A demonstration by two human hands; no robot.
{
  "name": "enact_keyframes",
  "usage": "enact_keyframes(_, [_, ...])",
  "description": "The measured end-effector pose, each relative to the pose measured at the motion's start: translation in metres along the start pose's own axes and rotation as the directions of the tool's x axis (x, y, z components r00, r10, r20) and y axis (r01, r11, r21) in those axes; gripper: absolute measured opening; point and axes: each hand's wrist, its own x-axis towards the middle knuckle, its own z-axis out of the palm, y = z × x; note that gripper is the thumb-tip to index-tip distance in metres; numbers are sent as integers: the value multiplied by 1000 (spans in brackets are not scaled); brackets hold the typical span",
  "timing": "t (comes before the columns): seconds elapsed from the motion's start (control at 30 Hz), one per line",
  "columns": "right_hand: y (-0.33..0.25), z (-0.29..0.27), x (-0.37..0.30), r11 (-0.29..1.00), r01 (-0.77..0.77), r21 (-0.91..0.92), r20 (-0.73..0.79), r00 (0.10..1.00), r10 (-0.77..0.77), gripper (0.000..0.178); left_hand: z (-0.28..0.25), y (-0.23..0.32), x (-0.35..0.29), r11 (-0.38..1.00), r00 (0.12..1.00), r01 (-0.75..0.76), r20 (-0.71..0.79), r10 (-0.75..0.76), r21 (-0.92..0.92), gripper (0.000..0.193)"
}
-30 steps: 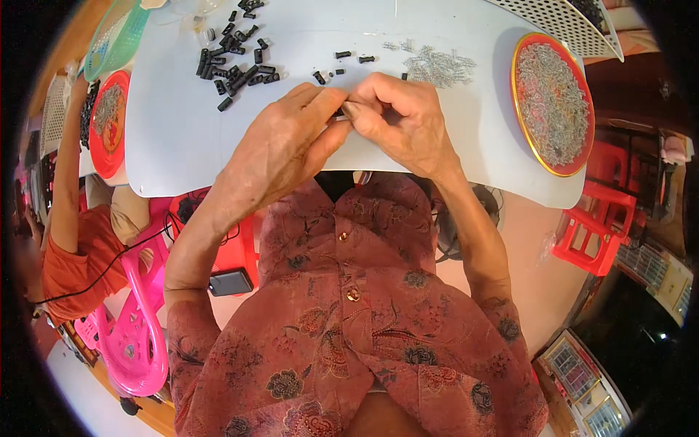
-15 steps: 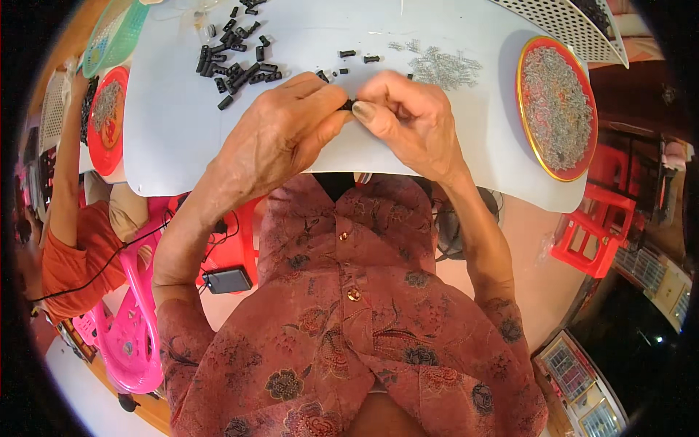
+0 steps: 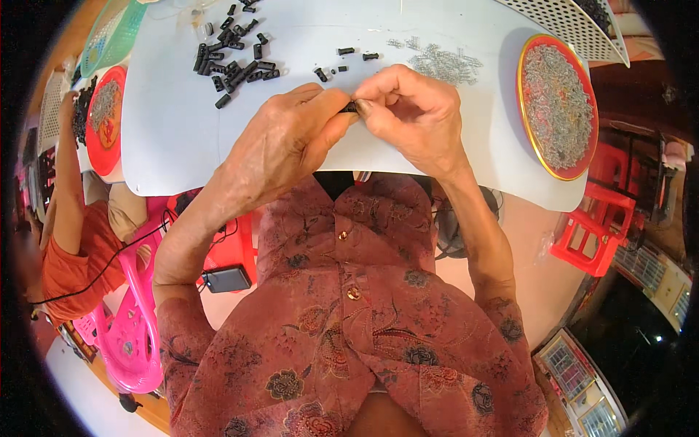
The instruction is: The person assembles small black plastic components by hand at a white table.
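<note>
A small black tube piece [image 3: 351,108] sits pinched between the fingertips of both hands, just above the frame's centre, lying roughly level; only a short dark section shows between the fingers.

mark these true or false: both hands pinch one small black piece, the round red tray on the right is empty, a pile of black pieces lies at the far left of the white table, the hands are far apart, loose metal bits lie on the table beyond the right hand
1. Both hands pinch one small black piece. True: the left hand and right hand meet on it.
2. The round red tray on the right is empty. False: it is filled with small grey metal bits.
3. A pile of black pieces lies at the far left of the white table. True.
4. The hands are far apart. False: their fingers touch at the black piece.
5. Loose metal bits lie on the table beyond the right hand. True.
</note>
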Motion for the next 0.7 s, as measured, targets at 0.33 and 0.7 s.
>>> enact_keyframes(0.33, [-1,1,-3,996,11,92,1,1000,-11,4,-3,-13,11,265,780,625,581,-231,-734,39])
enact_keyframes(0.7, [-1,-1,-1,999,-32,29,-54,998,33,4,5,7,0,994,995,96,8,-96,-44,16])
